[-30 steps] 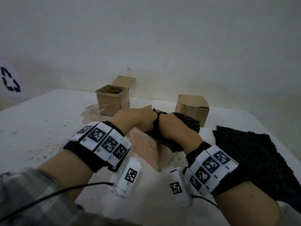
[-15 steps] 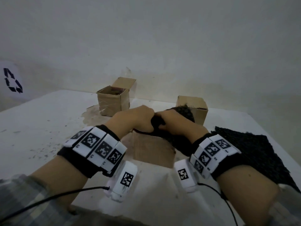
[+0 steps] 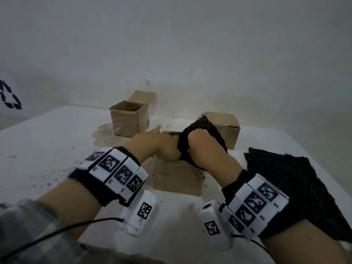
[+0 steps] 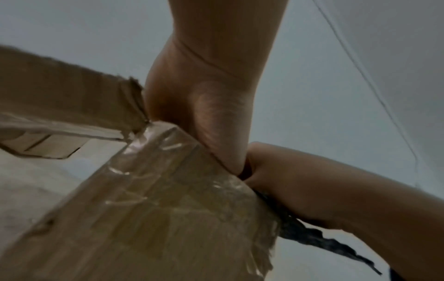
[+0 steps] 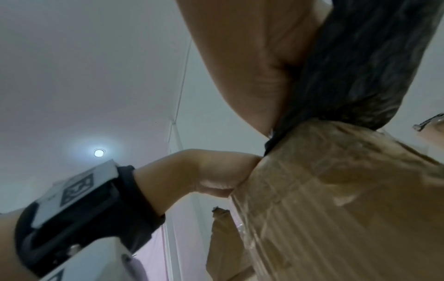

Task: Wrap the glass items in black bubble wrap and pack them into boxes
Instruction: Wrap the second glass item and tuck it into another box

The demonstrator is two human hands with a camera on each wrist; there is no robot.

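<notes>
A taped cardboard box (image 3: 177, 178) stands open in front of me. My right hand (image 3: 202, 143) grips a bundle of black bubble wrap (image 3: 207, 128), holding it upright in the box's opening; the glass inside is hidden. In the right wrist view the bundle (image 5: 360, 66) meets the box's rim (image 5: 336, 209). My left hand (image 3: 158, 143) lies across the box's top against the bundle. One of its fingers is stretched out, and the others are hidden. In the left wrist view its palm (image 4: 204, 106) sits at the box's edge (image 4: 144, 209).
An open cardboard box (image 3: 129, 119) stands at the back left and a closed one (image 3: 226, 128) behind the bundle. A loose sheet of black bubble wrap (image 3: 291, 183) lies to the right on the white table (image 3: 47, 149). A wall runs behind.
The bundle has risen from lying across the box to standing upright in my right hand. My left hand has loosened from a fist on the wrap and stretched a finger out.
</notes>
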